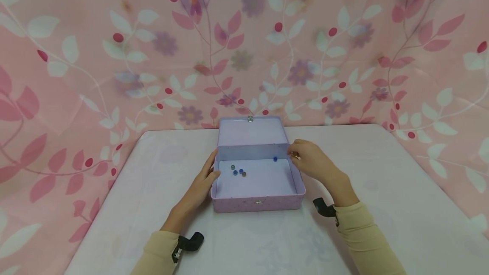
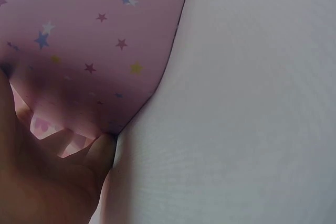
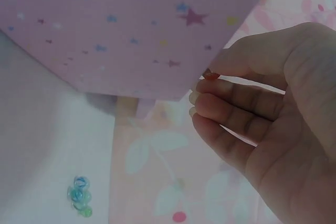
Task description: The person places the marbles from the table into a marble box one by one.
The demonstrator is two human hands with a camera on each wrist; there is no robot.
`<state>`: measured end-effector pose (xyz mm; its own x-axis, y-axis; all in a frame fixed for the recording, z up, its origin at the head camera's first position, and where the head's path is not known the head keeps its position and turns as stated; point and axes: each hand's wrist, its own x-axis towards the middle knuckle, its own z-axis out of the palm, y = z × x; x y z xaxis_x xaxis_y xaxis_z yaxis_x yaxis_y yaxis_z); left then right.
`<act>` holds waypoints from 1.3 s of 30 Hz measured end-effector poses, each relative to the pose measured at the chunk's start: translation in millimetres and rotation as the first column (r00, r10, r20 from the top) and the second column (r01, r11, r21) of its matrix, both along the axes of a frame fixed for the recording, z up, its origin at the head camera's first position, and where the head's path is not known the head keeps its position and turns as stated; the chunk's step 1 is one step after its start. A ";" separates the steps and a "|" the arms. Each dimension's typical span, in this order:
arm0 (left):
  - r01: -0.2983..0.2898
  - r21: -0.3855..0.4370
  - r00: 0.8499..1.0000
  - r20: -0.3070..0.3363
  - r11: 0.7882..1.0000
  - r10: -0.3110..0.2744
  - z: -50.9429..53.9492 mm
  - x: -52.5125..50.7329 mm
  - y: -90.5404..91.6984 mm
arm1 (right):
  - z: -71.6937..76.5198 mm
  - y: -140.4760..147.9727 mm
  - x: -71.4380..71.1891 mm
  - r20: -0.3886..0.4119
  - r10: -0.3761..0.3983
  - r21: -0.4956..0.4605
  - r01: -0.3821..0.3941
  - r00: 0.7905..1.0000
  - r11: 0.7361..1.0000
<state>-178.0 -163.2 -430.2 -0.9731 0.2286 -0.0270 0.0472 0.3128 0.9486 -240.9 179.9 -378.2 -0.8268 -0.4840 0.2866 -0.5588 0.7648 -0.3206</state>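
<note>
An open lilac tin box with printed stars stands in the middle of the table, its hinged lid tipped back. Inside, a green marble, two blue ones and a brown marble lie near the left, and another blue marble sits at the back right. My left hand grips the box's left wall, thumb over the rim. Above the right wall, my right hand pinches a small reddish-brown marble between thumb and index finger. The fingers partly cover that marble.
The table has a white cloth. Beyond its back edge hangs a pink floral curtain. In the right wrist view, a cluster of blue-green glass marbles lies on the white surface beside the box.
</note>
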 end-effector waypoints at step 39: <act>-0.015 -0.005 1.000 -0.004 1.000 0.015 -5.5 2.4 3.5 | -41.3 -59.7 16.1 0.095 0.173 0.137 -0.185 0.980 0.973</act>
